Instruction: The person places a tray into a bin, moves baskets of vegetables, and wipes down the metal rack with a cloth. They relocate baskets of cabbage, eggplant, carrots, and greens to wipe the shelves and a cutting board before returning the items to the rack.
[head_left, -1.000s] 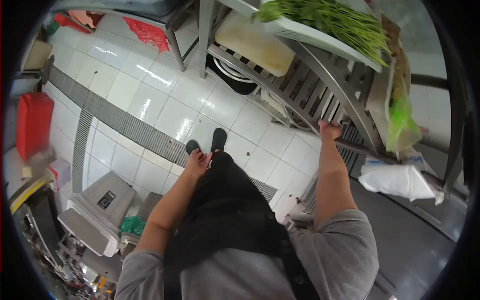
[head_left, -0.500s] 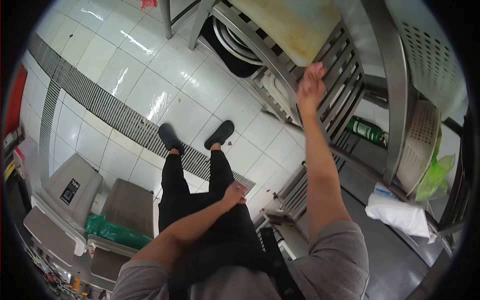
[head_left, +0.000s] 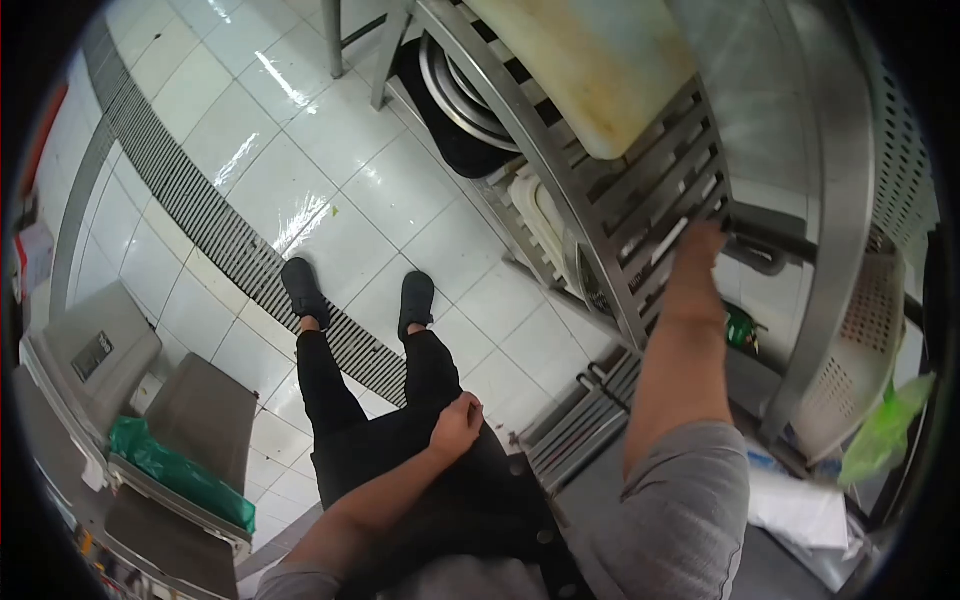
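My left hand [head_left: 458, 426] is held over my black apron with its fingers curled in, and nothing shows in it. Stretched out to the right, my right hand [head_left: 703, 238] is at the end of a slatted metal rack [head_left: 665, 165]. Its fingers are blurred and partly hidden, so I cannot tell what they grip. Right beside it is a dark handle-shaped piece [head_left: 765, 248]. A stained, pale cutting board [head_left: 600, 75] lies on the rack's slats, farther from me than the right hand.
Metal pans [head_left: 465, 95] and white containers [head_left: 535, 205] sit on the lower shelf. A perforated basket [head_left: 850, 350] and light green bag [head_left: 888, 430] are at right. Lidded grey bins [head_left: 95, 335] and a green bag [head_left: 175, 470] stand at left. A drain grate [head_left: 225, 220] crosses the tiled floor.
My right hand has moved from beside the cutting board to the right, toward the rack's end. My left hand has shifted slightly lower and left, its fingers more curled. The view has shifted.
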